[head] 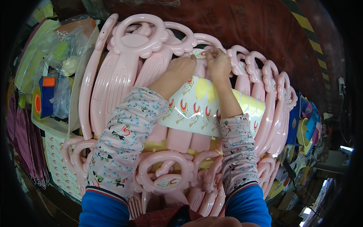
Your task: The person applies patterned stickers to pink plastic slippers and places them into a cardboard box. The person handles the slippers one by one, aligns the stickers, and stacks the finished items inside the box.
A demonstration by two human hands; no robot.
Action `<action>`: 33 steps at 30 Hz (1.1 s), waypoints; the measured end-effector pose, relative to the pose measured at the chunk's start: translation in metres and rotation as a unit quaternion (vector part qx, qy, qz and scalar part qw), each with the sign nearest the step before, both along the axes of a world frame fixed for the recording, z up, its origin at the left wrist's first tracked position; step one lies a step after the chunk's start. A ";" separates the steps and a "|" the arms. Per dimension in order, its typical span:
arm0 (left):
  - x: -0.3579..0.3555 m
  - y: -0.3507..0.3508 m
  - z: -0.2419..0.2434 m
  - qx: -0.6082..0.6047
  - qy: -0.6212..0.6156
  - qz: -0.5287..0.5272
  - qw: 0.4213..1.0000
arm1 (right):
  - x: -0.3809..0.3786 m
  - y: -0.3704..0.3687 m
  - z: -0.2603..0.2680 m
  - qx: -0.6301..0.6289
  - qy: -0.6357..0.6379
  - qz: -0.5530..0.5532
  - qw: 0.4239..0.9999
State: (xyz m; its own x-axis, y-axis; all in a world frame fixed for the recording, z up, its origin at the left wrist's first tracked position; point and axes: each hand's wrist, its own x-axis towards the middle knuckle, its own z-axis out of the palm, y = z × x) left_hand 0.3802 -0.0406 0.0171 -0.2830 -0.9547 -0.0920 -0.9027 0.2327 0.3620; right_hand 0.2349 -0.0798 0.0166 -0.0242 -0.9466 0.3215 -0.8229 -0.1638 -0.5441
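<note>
Both my hands meet at the oval face of a pink plastic part with a ring-shaped top, where an oval sticker [199, 53] printed with a red and yellow curl lies. My right hand [219, 63] pinches at the sticker's right edge with thumb and fingers. At its left edge is my left hand [183, 66], fingers curled, fingertips partly hidden. Below the hands, a sheet of printed stickers [195, 113] with several bare yellow ovals lies across the pink parts. Nearer me, another pink ringed part [166, 173] bears a similar oval sticker.
More pink plastic parts [113, 82] stand in rows on both sides. To the left are a translucent bin [55, 127] with bags and a blue and orange tape dispenser [46, 96], another sticker sheet [61, 164] and purple cloth bags [25, 136]. Blue boxes [293, 122] are at right.
</note>
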 end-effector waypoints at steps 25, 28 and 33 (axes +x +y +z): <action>0.047 0.049 0.030 -0.176 0.107 0.041 0.978 | 0.013 0.115 0.073 -0.167 0.081 0.353 0.917; 0.056 0.045 0.030 -0.154 -0.055 0.113 0.980 | 0.013 0.120 0.082 -0.134 -0.029 0.346 0.928; 0.066 0.034 0.014 -0.119 -0.053 0.111 0.985 | -0.019 0.067 0.089 0.067 -0.326 0.106 0.937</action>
